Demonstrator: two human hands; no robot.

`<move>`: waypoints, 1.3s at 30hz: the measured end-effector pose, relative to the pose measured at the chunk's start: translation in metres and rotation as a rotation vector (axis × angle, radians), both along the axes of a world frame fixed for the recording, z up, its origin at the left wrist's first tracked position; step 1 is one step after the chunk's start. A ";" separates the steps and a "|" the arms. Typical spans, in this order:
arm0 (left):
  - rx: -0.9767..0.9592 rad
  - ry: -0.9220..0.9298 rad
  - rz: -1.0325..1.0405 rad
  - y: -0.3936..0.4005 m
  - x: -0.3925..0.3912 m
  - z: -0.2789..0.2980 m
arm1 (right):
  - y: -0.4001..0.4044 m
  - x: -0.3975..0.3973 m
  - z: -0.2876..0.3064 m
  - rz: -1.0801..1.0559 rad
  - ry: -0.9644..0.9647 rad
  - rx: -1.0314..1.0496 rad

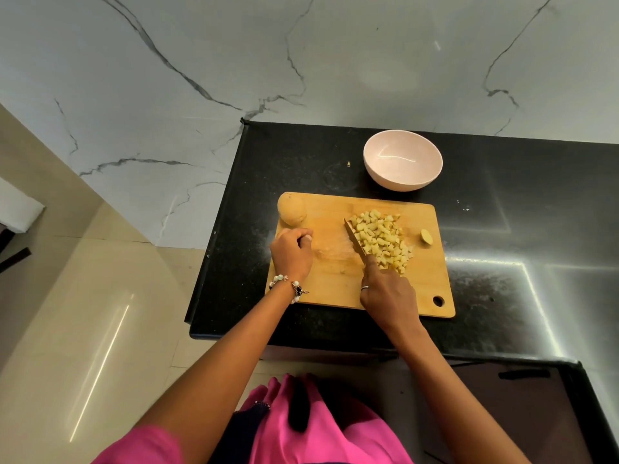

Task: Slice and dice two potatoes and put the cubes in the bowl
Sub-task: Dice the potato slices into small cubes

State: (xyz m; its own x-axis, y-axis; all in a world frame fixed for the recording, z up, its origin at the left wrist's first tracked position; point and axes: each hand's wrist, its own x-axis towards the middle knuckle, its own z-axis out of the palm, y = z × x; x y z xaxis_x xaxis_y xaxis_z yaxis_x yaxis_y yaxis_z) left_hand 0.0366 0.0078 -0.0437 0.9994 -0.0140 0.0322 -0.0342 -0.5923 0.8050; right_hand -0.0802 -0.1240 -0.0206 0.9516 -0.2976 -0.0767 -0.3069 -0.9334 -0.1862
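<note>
**Black bench, board centered, cubes piled**

Black bench (502,229) carries cutting board (335,283). Right hand (388,293) grips knife (355,241), blade touching left edge of potato cubes (382,241). Left hand (292,251) loosely curled on board, holding nothing, whole potato (291,209) just beyond it. Bowl (403,159) behind board.

Left hand (292,254) loosely curled, palm down, right hand (385,291) gripping, forefinger extended

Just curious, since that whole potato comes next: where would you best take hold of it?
Probably across the middle of the potato, fingers over its rounded top, coming from the left with the left hand. It lies at the board's far left corner, and the knife is to its right.
</note>
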 end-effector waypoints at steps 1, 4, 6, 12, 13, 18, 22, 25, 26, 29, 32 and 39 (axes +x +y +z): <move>0.000 0.001 -0.001 -0.001 0.000 0.000 | -0.002 0.001 0.001 -0.005 -0.017 0.033; 0.010 0.014 -0.020 -0.002 0.000 0.000 | -0.008 0.000 0.005 -0.030 -0.100 0.168; 0.009 0.011 -0.029 -0.005 -0.002 0.001 | -0.014 -0.002 0.007 -0.074 -0.186 0.260; 0.106 -0.230 -0.426 -0.027 -0.017 0.013 | -0.030 -0.005 0.018 -0.236 -0.282 0.586; 0.184 -0.316 -0.509 -0.032 -0.018 0.013 | -0.032 -0.005 0.019 -0.251 -0.281 0.646; 0.593 -0.412 -0.551 -0.050 -0.021 0.011 | -0.042 -0.014 0.023 -0.376 -0.300 0.913; 0.533 -0.400 -0.460 -0.061 -0.018 0.013 | -0.054 -0.026 0.020 -0.444 -0.335 0.954; 0.377 -0.400 -0.490 -0.084 -0.019 0.022 | -0.064 -0.034 0.018 -0.518 -0.392 1.026; 0.340 -0.380 -0.516 -0.093 -0.020 0.026 | -0.067 -0.036 0.018 -0.545 -0.417 1.057; 0.324 -0.305 -0.601 -0.124 -0.022 0.033 | -0.080 -0.044 0.021 -0.606 -0.491 1.139; 0.445 -0.273 -0.673 -0.150 -0.020 0.034 | -0.091 -0.051 0.025 -0.655 -0.550 1.176; 0.858 -0.453 -0.865 -0.181 -0.009 0.033 | -0.108 -0.059 0.023 -0.677 -0.570 1.153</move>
State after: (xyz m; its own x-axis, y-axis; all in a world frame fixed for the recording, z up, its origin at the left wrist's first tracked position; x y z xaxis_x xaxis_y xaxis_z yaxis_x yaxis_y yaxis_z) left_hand 0.0281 -0.1731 -0.0111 0.5584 -0.8293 0.0222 -0.8295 -0.5585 -0.0010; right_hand -0.1396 -0.2319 0.0021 0.6394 -0.7284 -0.2460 -0.2485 0.1071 -0.9627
